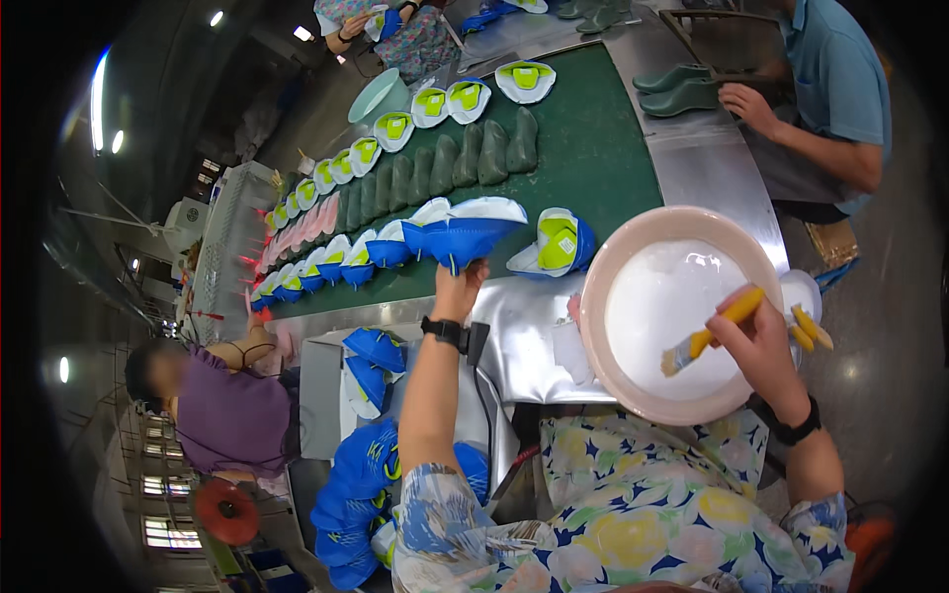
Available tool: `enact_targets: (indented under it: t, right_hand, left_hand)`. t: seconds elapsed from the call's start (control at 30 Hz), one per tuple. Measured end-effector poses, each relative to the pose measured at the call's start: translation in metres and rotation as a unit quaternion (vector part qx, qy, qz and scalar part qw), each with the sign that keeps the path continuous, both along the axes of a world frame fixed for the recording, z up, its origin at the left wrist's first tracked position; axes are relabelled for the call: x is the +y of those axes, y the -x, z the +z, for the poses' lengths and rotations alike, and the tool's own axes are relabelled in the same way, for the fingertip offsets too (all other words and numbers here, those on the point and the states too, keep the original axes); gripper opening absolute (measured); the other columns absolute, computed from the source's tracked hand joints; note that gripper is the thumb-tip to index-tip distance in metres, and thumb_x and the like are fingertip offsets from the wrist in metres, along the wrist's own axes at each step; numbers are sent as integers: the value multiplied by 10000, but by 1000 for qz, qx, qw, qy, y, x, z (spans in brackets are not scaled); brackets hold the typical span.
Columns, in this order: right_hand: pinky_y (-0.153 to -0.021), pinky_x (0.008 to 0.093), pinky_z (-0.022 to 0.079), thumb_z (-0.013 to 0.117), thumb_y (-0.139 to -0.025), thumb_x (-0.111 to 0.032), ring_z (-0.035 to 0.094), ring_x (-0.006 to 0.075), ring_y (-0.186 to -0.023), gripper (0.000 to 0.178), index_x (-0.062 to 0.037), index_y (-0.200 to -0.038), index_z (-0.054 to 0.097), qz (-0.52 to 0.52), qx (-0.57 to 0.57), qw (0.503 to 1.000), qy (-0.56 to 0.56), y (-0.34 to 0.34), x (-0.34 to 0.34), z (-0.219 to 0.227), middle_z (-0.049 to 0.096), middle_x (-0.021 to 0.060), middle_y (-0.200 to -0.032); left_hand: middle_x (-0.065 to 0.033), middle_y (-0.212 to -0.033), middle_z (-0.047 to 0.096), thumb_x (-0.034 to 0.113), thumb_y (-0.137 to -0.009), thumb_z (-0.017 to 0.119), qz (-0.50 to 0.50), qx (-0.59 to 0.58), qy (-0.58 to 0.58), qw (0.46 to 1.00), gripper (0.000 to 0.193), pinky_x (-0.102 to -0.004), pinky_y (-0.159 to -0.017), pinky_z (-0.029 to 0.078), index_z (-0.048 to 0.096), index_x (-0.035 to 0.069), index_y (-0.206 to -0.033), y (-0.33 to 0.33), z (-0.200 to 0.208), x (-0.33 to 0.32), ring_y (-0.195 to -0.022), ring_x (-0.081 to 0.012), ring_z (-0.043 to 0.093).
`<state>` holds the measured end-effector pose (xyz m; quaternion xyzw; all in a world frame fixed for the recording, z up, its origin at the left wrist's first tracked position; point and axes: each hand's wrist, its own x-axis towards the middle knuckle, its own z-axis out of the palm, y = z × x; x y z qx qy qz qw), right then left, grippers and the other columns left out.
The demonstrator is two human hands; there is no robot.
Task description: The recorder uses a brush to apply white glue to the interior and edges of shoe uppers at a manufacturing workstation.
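My left hand [463, 284] grips a blue shoe upper [465, 237] with a white lining, raised over the near edge of the green work surface [603, 138]. In my right hand [759, 346] is a paintbrush [741, 305] with a yellow handle. Its pale bristles point down-left above a wide pinkish-beige basin [598, 296] of white liquid [647, 282]; whether they touch the liquid I cannot tell. Between the held upper and the basin lies another blue upper [559, 244] with a lime-green inside. More uppers [391, 247] run in a row to the left.
Dark green shoe lasts [494, 153] and pink ones [314, 219] line the green surface, with white-and-lime uppers [468, 99] beyond. Right of the basin, yellow-handled brushes [811, 328] rest by a white container [799, 290]. Blue uppers [356, 484] pile up near my left arm. Co-workers sit right, left and far.
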<state>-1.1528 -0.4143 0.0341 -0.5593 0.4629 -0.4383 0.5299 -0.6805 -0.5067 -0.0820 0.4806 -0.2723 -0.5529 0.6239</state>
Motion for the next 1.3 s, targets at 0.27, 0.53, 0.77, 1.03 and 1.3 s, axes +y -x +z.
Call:
enact_targets:
  t: [0.27,0.53,0.77,1.03,1.3]
  right_hand:
    - [-718,255,525,681,-908,-83,626,124,-779,188,-4,-1011,546,9,25,997,-68,11,6,-2,614,67,-894]
    - [-707,250,500,697,-900,-98,618,116,-770,171,-6,-985,580,44,138,989,0,6,-12,10,632,55,-865]
    - [-736,260,522,707,-901,-132,650,129,-804,203,-4,-1006,590,98,128,987,23,2,1,3,667,88,-899]
    - [-711,256,513,704,-910,-163,647,127,-771,224,-3,-1011,585,95,153,982,50,0,3,-2,667,85,-864]
    - [-640,335,493,693,-884,-140,637,228,-680,183,-9,-936,576,82,191,972,106,-23,-23,-27,634,125,-757]
  left_hand:
    - [-200,-1112,647,21,-845,493,421,-341,-257,800,348,-435,-835,533,595,-32,-1174,-43,-51,-56,-965,-348,658]
    - [-108,-1102,699,209,-841,730,-261,-680,151,668,343,-419,-1039,393,668,82,-1154,78,-19,2,-1127,-258,607]
    - [-14,-1119,683,30,-870,705,-263,-327,24,907,429,-273,-922,501,599,34,-1286,38,78,3,-995,-113,633]
    - [-88,-1186,680,94,-859,708,-381,-566,-164,713,453,-351,-970,489,616,54,-1301,2,50,24,-1080,-206,644]
    - [-266,-1235,644,491,-888,624,-107,-594,-210,769,708,-388,-969,488,519,-44,-1340,57,-12,29,-1134,-338,649]
